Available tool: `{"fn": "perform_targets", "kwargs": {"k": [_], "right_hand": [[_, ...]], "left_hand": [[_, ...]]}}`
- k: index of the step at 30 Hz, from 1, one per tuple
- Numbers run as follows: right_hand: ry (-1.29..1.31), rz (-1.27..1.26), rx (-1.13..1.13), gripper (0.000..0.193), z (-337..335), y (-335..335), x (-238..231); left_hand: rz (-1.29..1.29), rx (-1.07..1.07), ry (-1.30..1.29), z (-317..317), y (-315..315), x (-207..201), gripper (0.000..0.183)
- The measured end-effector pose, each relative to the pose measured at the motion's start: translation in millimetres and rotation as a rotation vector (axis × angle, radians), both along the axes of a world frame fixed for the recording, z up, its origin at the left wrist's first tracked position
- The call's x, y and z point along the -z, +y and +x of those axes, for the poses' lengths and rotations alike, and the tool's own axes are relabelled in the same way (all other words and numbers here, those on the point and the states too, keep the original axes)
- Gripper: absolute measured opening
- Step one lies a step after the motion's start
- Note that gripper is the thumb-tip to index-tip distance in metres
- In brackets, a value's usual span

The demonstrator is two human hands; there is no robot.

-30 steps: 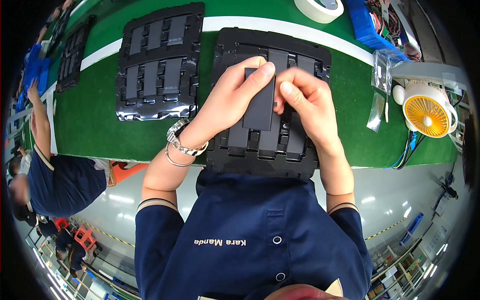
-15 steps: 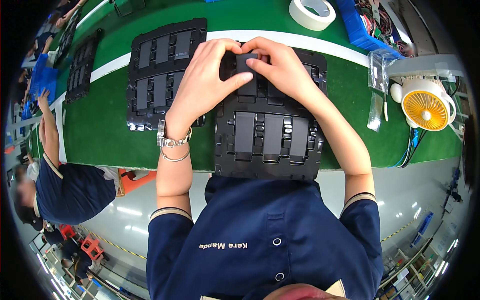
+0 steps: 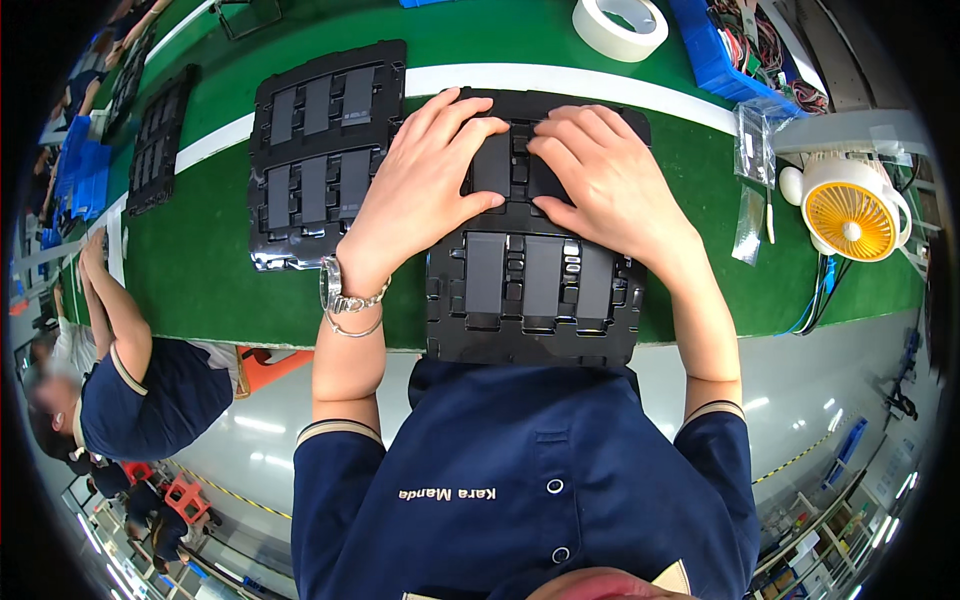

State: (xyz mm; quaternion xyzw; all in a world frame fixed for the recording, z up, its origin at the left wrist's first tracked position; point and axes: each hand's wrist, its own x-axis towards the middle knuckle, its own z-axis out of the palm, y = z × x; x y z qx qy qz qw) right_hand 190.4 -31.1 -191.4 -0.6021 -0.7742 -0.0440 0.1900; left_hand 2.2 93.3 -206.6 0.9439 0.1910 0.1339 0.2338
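A black moulded tray (image 3: 530,347) lies on the table before me, with flat dark grey rectangular blocks in its slots. In the near row sit three blocks, among them a middle block (image 3: 543,280). My left hand (image 3: 425,180) rests over the tray's far left corner, thumb and fingers spread beside the far-left block (image 3: 492,165), which lies in its slot. Over the far right part of the tray, my right hand (image 3: 610,185) lies with fingers bent and thumb apart, partly covering another block (image 3: 545,183). Neither hand lifts anything. The far right slot is hidden beneath the right hand.
Another black tray (image 3: 297,150) with similar blocks lies left on the green table (image 3: 200,270). At the right are a white and yellow fan (image 3: 850,225), plastic bags (image 3: 752,150) and a blue bin (image 3: 715,65) of wires. A tape roll (image 3: 620,25) lies far back. A co-worker (image 3: 150,390) is at left.
The block pinched up between my hands now lies down in the far-left slot. My hands have parted, the right one moving right and flattening onto the tray. The co-worker's arms have come down.
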Motion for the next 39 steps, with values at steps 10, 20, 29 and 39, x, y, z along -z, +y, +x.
{"fn": "perform_targets", "kwargs": {"k": [10,20,29,39], "right_hand": [[-0.048,0.642,-0.008,0.023,-23,3,-20],[1.180,-0.095,0.180,0.011,-40,-16,-7],[1.521,-0.307,0.149,0.020,-45,-15,-2],[1.506,-0.333,0.150,0.021,-48,-16,-2]], "left_hand": [[-1.541,0.042,-0.305,2,-27,-5,0.077],[-1.138,-0.258,-0.665,9,-38,-3,0.019],[-1.058,-0.235,-0.593,8,-40,-5,0.022],[-1.057,-0.236,-0.605,8,-41,-1,0.026]]}}
